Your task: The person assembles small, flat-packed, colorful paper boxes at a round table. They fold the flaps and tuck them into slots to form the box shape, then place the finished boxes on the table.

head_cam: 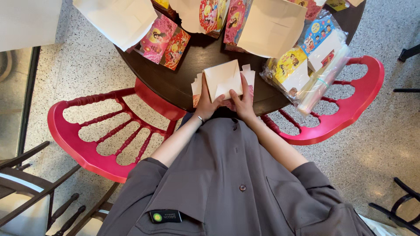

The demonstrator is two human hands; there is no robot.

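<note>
Your left hand (pixel 205 101) and right hand (pixel 243 99) both pinch the white folded card (pixel 223 78) at the table (pixel 188 74) edge — it extends toward twelve o'clock, equally near both grips.

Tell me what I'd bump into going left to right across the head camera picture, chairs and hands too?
Pink chair → left hand → white folded card → right hand → clear bag of colourful cards → second pink chair.
</note>
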